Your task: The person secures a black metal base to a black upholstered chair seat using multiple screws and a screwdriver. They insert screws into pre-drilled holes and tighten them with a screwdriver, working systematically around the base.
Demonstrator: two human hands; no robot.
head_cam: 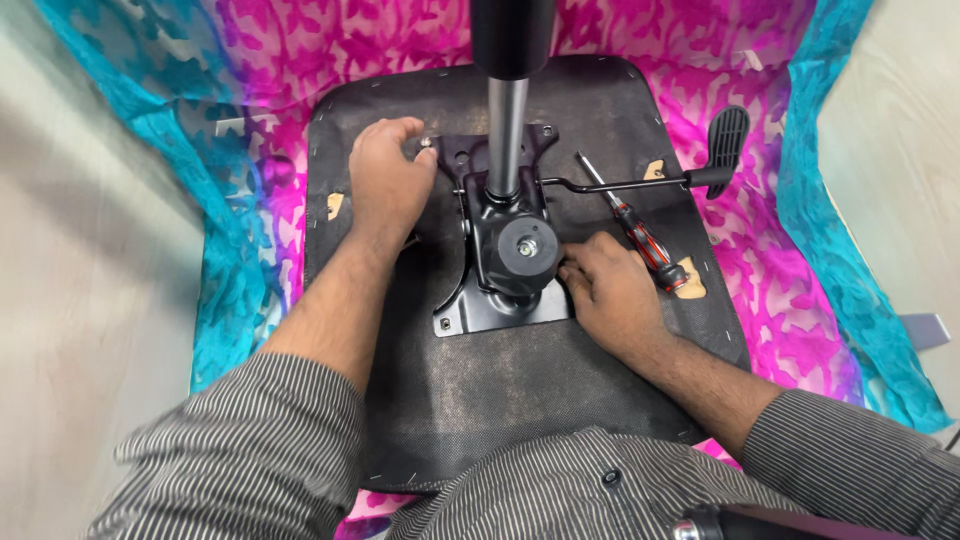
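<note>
On the pink and turquoise patterned cloth [760,120] lay an upturned chair seat [520,390], its dark fabric underside facing up. At its centre sat the black metal mechanism plate [505,295], from which the chrome gas-lift column [507,135] rose toward the camera. The left hand [388,180] rested palm down at the plate's upper left corner, fingers loosely curled, with thumb and forefinger pinched on a small silver bolt [426,143]. The right hand [608,285] lay at the plate's right edge, fingers curled inward and fingertips touching the plate beside the round black tension knob [527,250]; whether it held anything could not be told. Just beyond the right hand lay a red-and-black-handled screwdriver [632,228], untouched. The adjustment lever [650,180] extended right, ending in a black paddle [727,140].
</note>
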